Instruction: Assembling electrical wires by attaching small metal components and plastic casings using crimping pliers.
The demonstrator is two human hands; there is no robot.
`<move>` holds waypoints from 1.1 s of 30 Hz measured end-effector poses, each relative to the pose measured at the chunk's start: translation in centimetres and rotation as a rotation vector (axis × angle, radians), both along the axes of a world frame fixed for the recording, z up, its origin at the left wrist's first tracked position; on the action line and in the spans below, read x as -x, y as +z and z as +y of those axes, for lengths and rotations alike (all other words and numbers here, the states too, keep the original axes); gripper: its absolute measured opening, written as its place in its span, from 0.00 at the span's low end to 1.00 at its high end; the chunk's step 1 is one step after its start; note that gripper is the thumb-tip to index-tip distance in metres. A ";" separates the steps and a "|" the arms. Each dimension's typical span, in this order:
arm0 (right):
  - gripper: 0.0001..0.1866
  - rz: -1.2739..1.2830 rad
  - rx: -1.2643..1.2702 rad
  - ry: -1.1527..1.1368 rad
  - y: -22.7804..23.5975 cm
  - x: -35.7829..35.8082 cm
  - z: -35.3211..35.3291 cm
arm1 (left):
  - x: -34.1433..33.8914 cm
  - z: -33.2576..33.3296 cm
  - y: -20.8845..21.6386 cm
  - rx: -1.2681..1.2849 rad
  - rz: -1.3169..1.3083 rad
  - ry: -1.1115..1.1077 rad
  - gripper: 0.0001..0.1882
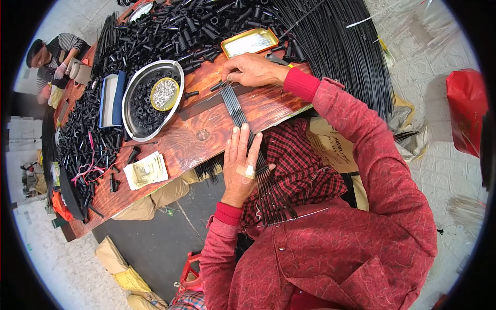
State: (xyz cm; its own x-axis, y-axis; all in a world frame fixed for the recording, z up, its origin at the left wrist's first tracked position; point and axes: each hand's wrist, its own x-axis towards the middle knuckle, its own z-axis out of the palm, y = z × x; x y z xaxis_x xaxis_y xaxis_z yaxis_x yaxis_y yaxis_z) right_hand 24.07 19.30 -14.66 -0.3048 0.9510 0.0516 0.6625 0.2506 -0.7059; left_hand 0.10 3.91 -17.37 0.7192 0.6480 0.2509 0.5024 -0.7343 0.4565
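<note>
A row of thin black rods [235,106] lies side by side from the table edge down to my lap, the upper ends grey with shine. My left hand [240,163], a plaster on its back, rests with fingers stretched along the rods; the thumb shows on their other side. At the upper ends, my right hand [248,71] has thumb and fingers pinched together. What sits in that pinch is too small to make out. A dark flat bar [201,107] lies on the table under the rod ends. The lower ends fan out over my checked red-and-black cloth [305,160].
The wooden table [199,137] bears heaps of black tubular parts [196,28], a steel tray [127,116] with a yellow dish [165,94], a yellow-rimmed tray [249,43] and a paper stack [146,171]. Long black rods [346,46] lie right. Another person [59,59] works far left.
</note>
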 end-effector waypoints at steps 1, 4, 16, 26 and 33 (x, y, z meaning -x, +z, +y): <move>0.09 0.001 0.000 0.001 -0.1 0.1 0.0 | -0.1 0.0 0.2 -0.013 -0.013 0.014 0.44; 0.09 0.064 -0.080 0.009 -0.6 0.1 -0.1 | 0.0 0.0 0.0 -0.014 -0.017 0.013 0.43; 0.08 -0.017 -0.161 0.037 0.0 0.5 -0.3 | 0.0 0.1 0.3 0.009 -0.001 -0.003 0.43; 0.07 0.039 -0.101 0.053 -0.3 0.4 -0.4 | 0.1 0.1 0.4 0.021 -0.031 0.002 0.44; 0.07 0.029 -0.100 0.022 -0.6 0.4 -0.4 | 0.0 0.1 0.4 0.035 -0.021 -0.003 0.44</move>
